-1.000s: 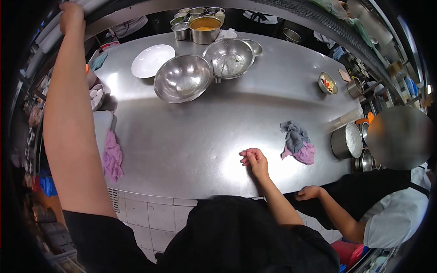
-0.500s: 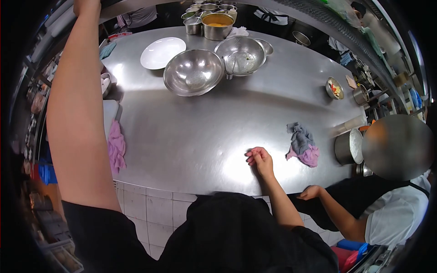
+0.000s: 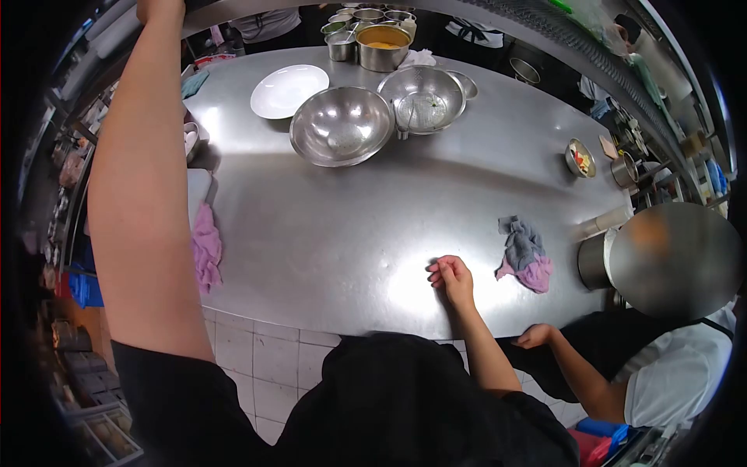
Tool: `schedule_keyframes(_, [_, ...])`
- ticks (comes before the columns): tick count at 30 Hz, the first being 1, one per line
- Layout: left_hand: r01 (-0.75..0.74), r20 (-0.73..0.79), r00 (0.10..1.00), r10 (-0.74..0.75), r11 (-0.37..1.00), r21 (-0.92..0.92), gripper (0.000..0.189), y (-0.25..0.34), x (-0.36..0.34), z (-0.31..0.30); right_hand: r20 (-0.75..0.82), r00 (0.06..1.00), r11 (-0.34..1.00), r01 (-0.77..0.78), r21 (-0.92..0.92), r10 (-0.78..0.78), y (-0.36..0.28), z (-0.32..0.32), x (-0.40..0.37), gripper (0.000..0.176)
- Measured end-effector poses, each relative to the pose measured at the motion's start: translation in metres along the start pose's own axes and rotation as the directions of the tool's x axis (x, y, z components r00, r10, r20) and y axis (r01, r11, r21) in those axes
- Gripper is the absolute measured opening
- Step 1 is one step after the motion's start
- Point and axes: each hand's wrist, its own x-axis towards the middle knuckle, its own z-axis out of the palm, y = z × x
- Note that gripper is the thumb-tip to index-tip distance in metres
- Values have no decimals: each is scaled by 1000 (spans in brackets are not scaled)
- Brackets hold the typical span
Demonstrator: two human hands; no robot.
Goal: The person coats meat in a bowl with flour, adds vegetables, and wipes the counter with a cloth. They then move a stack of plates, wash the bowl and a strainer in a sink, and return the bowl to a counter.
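While the right hand (image 3: 451, 279) rests on the steel tabletop (image 3: 327, 233) near its close edge, its grip is loosely clenched, with the fingers curled in toward the thumb and nothing visible inside. A crumpled grey and pink cloth (image 3: 525, 253) lies on the tabletop at about 2 o'clock from that hand, near it but not touching. The left hand (image 3: 159, 8) is raised high at 11 o'clock, up by the overhead shelf (image 3: 498, 12). The frame cuts it off, so I cannot tell whether its grip is clenched or released. At 9 o'clock from the right hand and well apart from it, a pink cloth (image 3: 206, 249) hangs over the tabletop's edge beside the left forearm. Farther out at 12 o'clock stand a large steel bowl (image 3: 341, 124), a strainer bowl (image 3: 422, 95) just beside it, and a white plate (image 3: 288, 89). Another person's hand (image 3: 537, 336) rests at the tabletop's edge at 4 o'clock — below the grey and pink cloth.
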Motion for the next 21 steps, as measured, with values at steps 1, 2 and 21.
schedule_keyframes(1, [2,-22,1000,-1,1000,29,83,-3,5,1,3,1000,1000,4,14,-4,-1,-1,-1,16])
schedule_keyframes(2, [5,-42,999,-2,998,58,83,-6,8,3,4,1000,1000,7,27,-7,-2,-1,-1,16])
schedule_keyframes(21, [167,-63,985,-158,970,175,83,27,-28,0,36,999,983,-7,185,0,-4,-10,2,15])
